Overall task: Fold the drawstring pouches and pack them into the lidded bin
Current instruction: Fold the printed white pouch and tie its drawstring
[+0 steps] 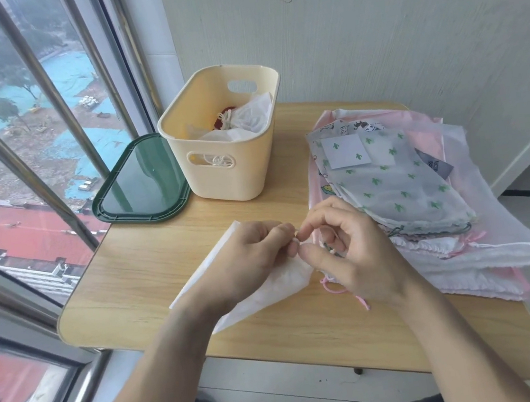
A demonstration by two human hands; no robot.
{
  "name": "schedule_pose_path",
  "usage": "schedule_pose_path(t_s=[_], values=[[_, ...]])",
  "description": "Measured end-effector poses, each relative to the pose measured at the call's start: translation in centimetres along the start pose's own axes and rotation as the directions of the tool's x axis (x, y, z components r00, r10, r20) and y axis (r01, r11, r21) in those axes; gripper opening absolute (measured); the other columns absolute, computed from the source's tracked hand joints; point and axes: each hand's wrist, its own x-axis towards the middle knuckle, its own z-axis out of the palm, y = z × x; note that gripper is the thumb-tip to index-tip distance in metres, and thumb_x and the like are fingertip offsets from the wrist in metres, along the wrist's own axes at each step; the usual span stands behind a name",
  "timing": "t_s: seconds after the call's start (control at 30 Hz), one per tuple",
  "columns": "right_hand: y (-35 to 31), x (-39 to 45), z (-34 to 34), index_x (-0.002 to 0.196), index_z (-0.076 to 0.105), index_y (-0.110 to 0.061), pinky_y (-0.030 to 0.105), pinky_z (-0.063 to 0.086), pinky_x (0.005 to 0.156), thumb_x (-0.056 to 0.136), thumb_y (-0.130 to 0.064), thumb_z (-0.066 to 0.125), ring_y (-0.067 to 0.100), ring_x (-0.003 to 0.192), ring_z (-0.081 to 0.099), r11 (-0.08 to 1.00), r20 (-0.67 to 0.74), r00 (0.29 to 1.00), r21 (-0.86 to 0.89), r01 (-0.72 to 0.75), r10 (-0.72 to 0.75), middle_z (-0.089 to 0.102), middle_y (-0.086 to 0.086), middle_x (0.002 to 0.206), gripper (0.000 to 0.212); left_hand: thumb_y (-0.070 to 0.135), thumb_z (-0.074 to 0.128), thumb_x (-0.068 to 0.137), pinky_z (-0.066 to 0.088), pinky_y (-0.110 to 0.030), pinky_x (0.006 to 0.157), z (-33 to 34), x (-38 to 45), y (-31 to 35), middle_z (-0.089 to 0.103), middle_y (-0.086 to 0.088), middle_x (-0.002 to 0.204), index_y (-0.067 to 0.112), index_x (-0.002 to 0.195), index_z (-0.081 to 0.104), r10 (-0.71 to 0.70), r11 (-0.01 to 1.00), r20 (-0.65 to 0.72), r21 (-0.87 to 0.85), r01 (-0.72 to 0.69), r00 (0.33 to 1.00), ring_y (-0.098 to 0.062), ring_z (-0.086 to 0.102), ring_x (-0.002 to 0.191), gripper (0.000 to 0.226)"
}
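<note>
A white drawstring pouch (263, 297) lies on the wooden table (138, 271) near its front edge. My left hand (247, 257) covers its middle, fingers curled, pinching its gathered top. My right hand (354, 249) meets it fingertip to fingertip and pinches the same spot, where the drawstring is. A cream bin (229, 168) stands open at the back with several folded pouches inside. Its dark green lid (140, 183) lies flat to the bin's left. A pile of unfolded pouches (399, 183), the top one printed with green cacti, is on the right.
A window with metal bars (42, 105) runs along the left of the table. A pale wall (370, 35) stands behind it. A pink cord (335, 287) trails under my right hand. My knees show below the table's front edge.
</note>
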Motion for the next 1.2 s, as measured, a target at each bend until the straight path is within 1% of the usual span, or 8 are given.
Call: schedule_pose_path(t_s=[0.2, 0.33, 0.53, 0.77, 0.87, 1.0, 1.13, 1.2], values=[[0.3, 0.2, 0.5, 0.078, 0.073, -0.023, 0.036, 0.048, 0.06, 0.074, -0.035, 0.073, 0.015, 0.068, 0.05, 0.996, -0.1, 0.992, -0.06, 0.071, -0.076, 0.059, -0.011, 0.092, 0.012, 0.028, 0.045, 0.105, 0.031, -0.027, 0.059, 0.0, -0.1, 0.1, 0.039, 0.005, 0.058, 0.019, 0.058, 0.051, 0.012, 0.999, 0.023, 0.031, -0.012, 1.0, -0.014, 0.034, 0.059, 0.048], [0.3, 0.0, 0.8, 0.071, 0.074, -0.026, 0.046, 0.054, 0.068, 0.071, -0.036, 0.072, 0.017, 0.085, 0.065, 0.996, -0.11, 0.992, -0.075, 0.05, -0.058, 0.061, -0.012, 0.094, 0.01, 0.032, 0.044, 0.105, 0.033, -0.027, 0.063, 0.1, -0.1, 0.0, 0.042, 0.002, 0.062, 0.013, 0.066, 0.053, 0.024, 0.998, 0.037, 0.053, -0.026, 0.999, -0.015, 0.037, 0.063, 0.045], [0.1, 0.1, 0.4, 0.057, 0.062, -0.03, 0.012, 0.039, 0.062, 0.064, -0.037, 0.066, 0.01, 0.079, 0.059, 0.988, -0.051, 0.998, -0.15, 0.033, -0.041, 0.062, -0.014, 0.099, 0.01, 0.031, 0.047, 0.104, 0.033, -0.021, 0.057, 0.7, -0.1, -0.1, 0.045, 0.009, 0.057, 0.018, 0.062, 0.057, -0.025, 0.999, 0.076, 0.039, 0.022, 0.997, -0.01, 0.037, 0.058, 0.045], [-0.1, 0.1, -0.3, 0.057, 0.063, -0.017, 0.016, 0.038, 0.057, 0.061, -0.03, 0.067, 0.005, 0.056, 0.046, 0.997, -0.085, 0.996, 0.075, 0.018, -0.011, 0.063, -0.005, 0.104, 0.014, 0.03, 0.059, 0.098, 0.038, -0.014, 0.053, 1.0, 0.1, -0.3, 0.057, 0.01, 0.053, 0.009, 0.099, 0.061, -0.065, 0.996, 0.042, -0.052, 0.067, 0.997, -0.004, 0.049, 0.05, 0.02], [0.1, 0.1, -0.1, 0.059, 0.063, -0.009, 0.028, 0.039, 0.053, 0.063, -0.026, 0.066, 0.033, 0.058, 0.046, 0.986, -0.106, 0.994, 0.167, 0.003, 0.015, 0.066, -0.006, 0.086, 0.018, 0.032, 0.054, 0.101, 0.034, -0.016, 0.051, 0.8, 0.0, -0.5, 0.052, 0.012, 0.052, 0.008, 0.087, 0.063, 0.015, 1.0, 0.081, -0.007, -0.014, 0.997, -0.005, 0.042, 0.049, 0.029], [0.1, 0.4, -0.5, 0.064, 0.059, -0.003, 0.028, 0.033, 0.048, 0.071, -0.028, 0.061, 0.017, 0.051, 0.042, 0.976, -0.216, 0.973, 0.216, -0.038, 0.085, 0.052, 0.022, 0.059, 0.027, 0.032, 0.051, 0.103, 0.032, -0.016, 0.054, 1.0, -0.2, -1.1, 0.046, 0.016, 0.05, 0.014, 0.075, 0.063, 0.038, 0.983, 0.259, 0.162, -0.083, 0.965, -0.004, 0.038, 0.051, 0.035], [0.1, 0.6, -1.7, 0.067, 0.055, 0.0, 0.015, 0.033, 0.048, 0.078, -0.01, 0.06, 0.004, 0.046, 0.039, 0.949, -0.163, 0.981, 0.311, -0.054, 0.109, 0.049, -0.006, 0.052, 0.015, 0.034, 0.042, 0.105, 0.03, -0.012, 0.052, 1.1, -0.3, -1.0, 0.042, 0.016, 0.047, 0.02, 0.073, 0.058, 0.015, 0.983, 0.263, 0.175, -0.063, 0.965, -0.001, 0.037, 0.049, 0.038], [0.3, 0.4, -2.0, 0.07, 0.056, -0.001, 0.018, 0.038, 0.057, 0.079, -0.005, 0.06, 0.009, 0.055, 0.046, 0.953, -0.065, 0.997, 0.303, -0.014, 0.035, 0.053, -0.002, 0.062, 0.01, 0.033, 0.041, 0.106, 0.029, -0.014, 0.049, 0.9, -0.2, -0.8, 0.038, 0.016, 0.047, 0.019, 0.074, 0.056, 0.009, 0.994, 0.234, 0.102, -0.034, 0.972, -0.003, 0.033, 0.047, 0.038]])
